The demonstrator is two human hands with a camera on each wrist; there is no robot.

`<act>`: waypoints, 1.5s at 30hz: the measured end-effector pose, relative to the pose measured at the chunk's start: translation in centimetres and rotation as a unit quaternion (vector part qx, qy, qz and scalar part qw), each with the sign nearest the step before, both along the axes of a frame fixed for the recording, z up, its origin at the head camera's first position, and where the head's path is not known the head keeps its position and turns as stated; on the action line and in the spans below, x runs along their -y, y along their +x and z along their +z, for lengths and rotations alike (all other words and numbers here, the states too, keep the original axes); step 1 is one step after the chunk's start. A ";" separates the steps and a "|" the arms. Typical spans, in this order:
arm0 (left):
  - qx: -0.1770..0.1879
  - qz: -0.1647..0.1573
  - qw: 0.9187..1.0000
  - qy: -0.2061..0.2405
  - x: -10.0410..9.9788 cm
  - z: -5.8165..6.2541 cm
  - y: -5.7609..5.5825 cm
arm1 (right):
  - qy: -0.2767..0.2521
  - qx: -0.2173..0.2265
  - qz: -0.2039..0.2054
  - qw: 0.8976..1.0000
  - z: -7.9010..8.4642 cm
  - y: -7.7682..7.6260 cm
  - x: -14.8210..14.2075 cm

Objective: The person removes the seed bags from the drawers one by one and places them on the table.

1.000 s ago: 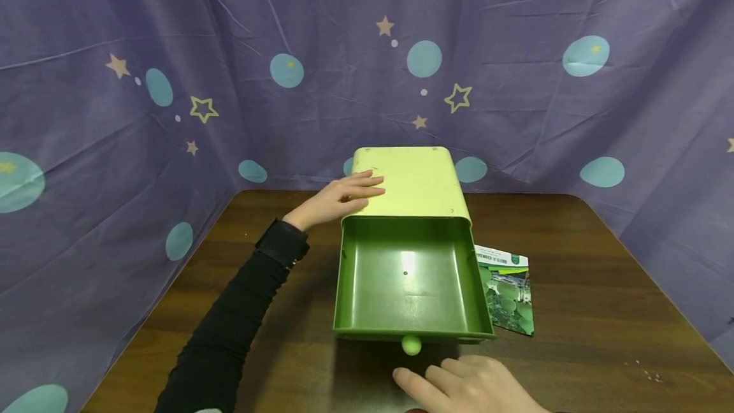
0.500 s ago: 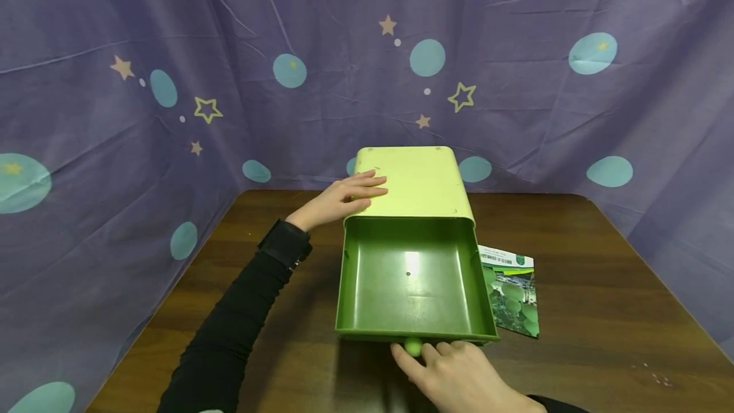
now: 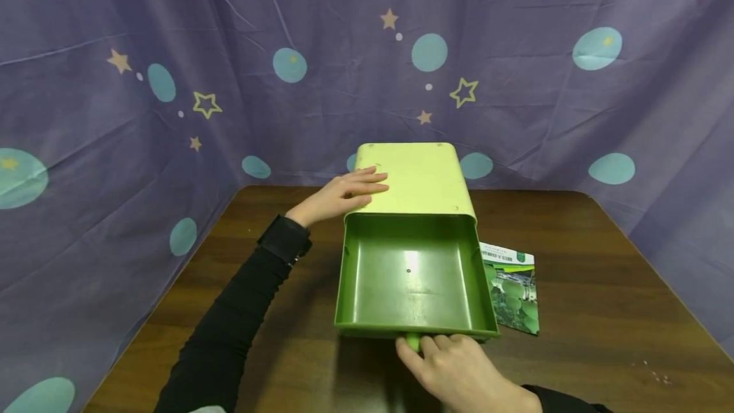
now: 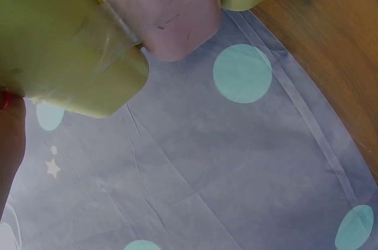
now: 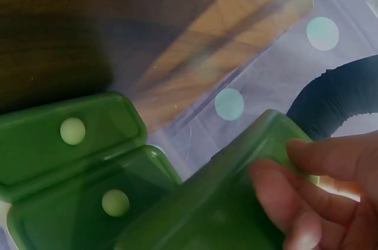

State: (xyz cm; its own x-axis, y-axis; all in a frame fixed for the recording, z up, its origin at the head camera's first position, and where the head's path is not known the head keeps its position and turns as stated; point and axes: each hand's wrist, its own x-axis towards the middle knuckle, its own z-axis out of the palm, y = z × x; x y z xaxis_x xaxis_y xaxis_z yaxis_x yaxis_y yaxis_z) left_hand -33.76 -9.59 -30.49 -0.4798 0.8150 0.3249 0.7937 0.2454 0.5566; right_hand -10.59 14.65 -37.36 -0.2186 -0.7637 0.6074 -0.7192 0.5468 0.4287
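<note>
A small drawer cabinet (image 3: pixel 421 177) with a pale yellow-green top stands on the table, its green top drawer (image 3: pixel 410 298) pulled far out. Nothing lies inside that drawer. My left hand (image 3: pixel 341 196) rests on the cabinet top's left edge, fingers stretched flat across it. At the drawer front, my right hand (image 3: pixel 459 368) pinches the round light-green drawer knob (image 3: pixel 413 341) between thumb and fingers. The right wrist view shows the fingers curled at the pulled-out front, largely hiding its knob. Two lower drawers with knobs, one drawer front (image 5: pixel 35 149) among them, sit closed beside it.
A green printed packet (image 3: pixel 513 289) lies on the wooden table (image 3: pixel 596 311) just right of the cabinet. Small white specks dot the table farther right. A purple patterned curtain (image 3: pixel 321 113) hangs behind and to the sides. Stacked yellow-green and pink cabinet sections (image 4: pixel 171 7) show in the left wrist view.
My right hand has come up from below the drawer front and taken hold of the knob. The left hand and the drawer have stayed in place.
</note>
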 end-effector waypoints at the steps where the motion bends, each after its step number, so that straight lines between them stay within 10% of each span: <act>1: -0.001 -0.001 1.000 -0.002 0.0 0.0 0.0 | -0.003 -0.007 0.002 1.000 0.3 0.0 0.1; 20: 0.004 -0.008 1.000 0.012 0.1 -0.1 0.0 | -0.028 -0.025 -0.017 0.999 2.4 -1.5 0.2; 45: -0.041 0.002 0.999 0.009 -0.4 0.7 -0.2 | -0.010 0.170 -0.121 0.978 4.1 -11.0 -0.3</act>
